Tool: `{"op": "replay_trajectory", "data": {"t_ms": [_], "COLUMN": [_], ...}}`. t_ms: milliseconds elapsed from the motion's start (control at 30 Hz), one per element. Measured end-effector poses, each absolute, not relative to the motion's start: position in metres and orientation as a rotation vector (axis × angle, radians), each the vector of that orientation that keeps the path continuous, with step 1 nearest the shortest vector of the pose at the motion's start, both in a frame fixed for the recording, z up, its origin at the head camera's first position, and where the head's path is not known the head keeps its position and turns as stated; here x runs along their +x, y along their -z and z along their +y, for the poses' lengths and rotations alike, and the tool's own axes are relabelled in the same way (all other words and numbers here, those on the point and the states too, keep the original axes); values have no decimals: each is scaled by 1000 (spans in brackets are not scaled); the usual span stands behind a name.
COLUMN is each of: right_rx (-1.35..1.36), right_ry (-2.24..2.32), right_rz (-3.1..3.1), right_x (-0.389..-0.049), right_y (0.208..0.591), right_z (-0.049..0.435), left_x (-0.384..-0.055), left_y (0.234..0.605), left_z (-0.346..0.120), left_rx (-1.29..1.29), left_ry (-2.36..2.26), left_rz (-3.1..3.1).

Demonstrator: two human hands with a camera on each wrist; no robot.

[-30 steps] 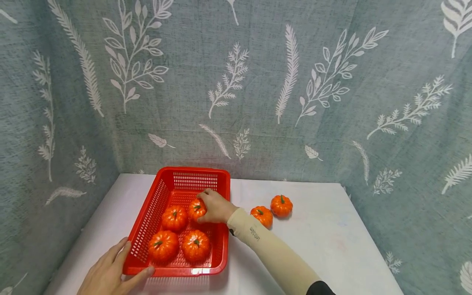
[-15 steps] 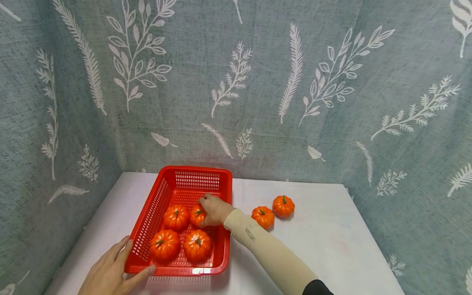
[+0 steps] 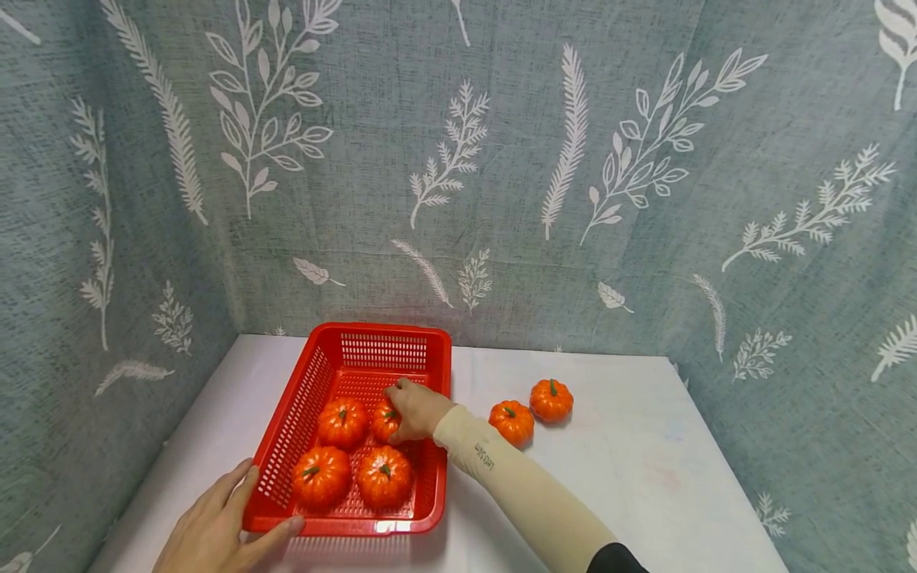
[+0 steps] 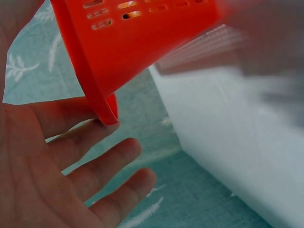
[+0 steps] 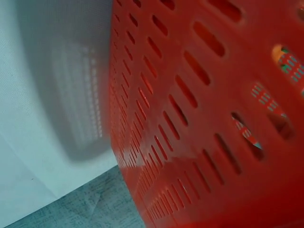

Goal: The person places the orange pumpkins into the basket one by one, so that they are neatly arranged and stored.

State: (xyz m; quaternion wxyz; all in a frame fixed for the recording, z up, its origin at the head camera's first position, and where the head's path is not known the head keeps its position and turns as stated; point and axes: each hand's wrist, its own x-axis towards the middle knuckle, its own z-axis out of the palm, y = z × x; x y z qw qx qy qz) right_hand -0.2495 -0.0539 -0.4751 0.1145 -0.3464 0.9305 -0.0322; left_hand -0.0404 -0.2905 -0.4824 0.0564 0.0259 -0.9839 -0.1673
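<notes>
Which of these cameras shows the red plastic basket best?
The head view: it takes in nearly the whole red plastic basket from above. The left wrist view shows only part of its rim and side; the right wrist view, a slotted wall.

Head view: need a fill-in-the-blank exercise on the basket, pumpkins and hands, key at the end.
1. The red basket holds ____ visible orange pumpkins.
2. On the white table, outside the basket, lie ____ more pumpkins.
3. The left hand touches the basket's near ____ corner.
4. The right hand grips a ____ inside the basket.

Missing words: four; two; left; pumpkin.
</notes>
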Motion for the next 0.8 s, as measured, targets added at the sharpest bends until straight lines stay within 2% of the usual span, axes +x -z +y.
{"op": "replay_trajectory", "data": {"t_ms": [433,800], "right_rx": [-1054,-1167], "right_ry": [131,432], "right_rz": [2735,2766], "right_x": [-250,-241], "right_y": [470,443], "right_z": [-48,-22], "left_x": [-41,-41], "left_y": [485,484], "left_z": [-291,-291], "left_rx": [54,63], "left_ry": [511,513], "left_rz": [-2961,-2960]}}
